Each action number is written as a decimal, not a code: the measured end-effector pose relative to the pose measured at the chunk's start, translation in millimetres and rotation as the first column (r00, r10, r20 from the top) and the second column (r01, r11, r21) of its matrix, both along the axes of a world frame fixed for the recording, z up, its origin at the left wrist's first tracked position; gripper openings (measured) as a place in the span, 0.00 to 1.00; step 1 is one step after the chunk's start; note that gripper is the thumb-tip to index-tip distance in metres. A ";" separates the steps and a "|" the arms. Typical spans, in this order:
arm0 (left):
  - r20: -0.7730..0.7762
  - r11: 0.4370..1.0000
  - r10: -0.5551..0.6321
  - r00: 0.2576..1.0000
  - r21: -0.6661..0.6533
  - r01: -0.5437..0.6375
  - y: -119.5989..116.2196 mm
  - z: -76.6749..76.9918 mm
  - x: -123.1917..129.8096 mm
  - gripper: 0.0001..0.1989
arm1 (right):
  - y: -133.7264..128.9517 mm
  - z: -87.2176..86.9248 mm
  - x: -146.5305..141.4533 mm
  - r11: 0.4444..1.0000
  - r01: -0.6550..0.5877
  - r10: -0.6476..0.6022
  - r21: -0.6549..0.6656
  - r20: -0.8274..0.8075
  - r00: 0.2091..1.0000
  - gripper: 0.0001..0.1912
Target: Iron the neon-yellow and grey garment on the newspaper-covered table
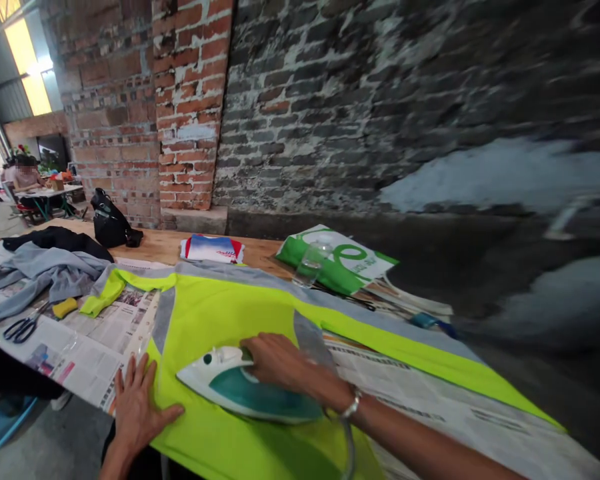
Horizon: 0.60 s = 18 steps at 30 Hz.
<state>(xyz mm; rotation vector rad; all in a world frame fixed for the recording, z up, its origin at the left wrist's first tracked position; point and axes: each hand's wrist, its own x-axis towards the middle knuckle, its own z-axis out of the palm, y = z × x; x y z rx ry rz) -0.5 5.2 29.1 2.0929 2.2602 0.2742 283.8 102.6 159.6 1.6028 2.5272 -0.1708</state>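
The right hand [280, 363] is closed around the handle of a steam iron [245, 390], which sits on a yellow shirt [220, 320] near the front edge of the tabletop [165, 247]. The left hand [137, 407] lies open and flat on the shirt.

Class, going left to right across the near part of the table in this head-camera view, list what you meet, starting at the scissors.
Black-handled scissors → left hand → white-and-teal steam iron → silver bracelet on the right wrist

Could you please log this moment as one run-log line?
right hand: on steam iron | left hand: flat on neon-yellow garment
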 end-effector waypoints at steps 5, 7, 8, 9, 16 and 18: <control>-0.003 1.000 -0.005 1.000 -0.002 0.005 1.0 -0.8 -1.5 0.47 | -21.9 -6.5 -13.2 0.999 0.034 -0.035 0.042 0.034 0.999 0.14; -0.011 1.000 -0.010 1.000 0.021 0.010 0.4 -3.0 -2.4 0.47 | -8.0 -9.7 -15.7 0.995 0.050 -0.053 0.088 0.040 0.998 0.14; -0.015 0.999 -0.015 1.000 0.032 0.016 -0.2 -3.9 -2.8 0.47 | 2.4 -11.5 -16.9 0.991 0.062 -0.067 0.118 0.038 0.997 0.14; -0.019 0.999 -0.021 1.000 0.045 0.022 -0.8 -4.7 -3.2 0.46 | 14.5 -13.2 -18.1 0.985 0.077 -0.083 0.151 0.033 0.996 0.14; -0.094 0.987 -0.064 0.994 0.138 0.076 -1.9 -10.5 -10.2 0.44 | 131.7 -17.5 -8.7 0.944 0.205 -0.201 0.259 -0.042 0.979 0.18; -0.124 0.979 -0.078 0.989 0.179 0.100 -1.5 -13.1 -13.1 0.43 | 166.5 -16.3 3.4 0.931 0.267 -0.261 0.250 -0.057 0.964 0.19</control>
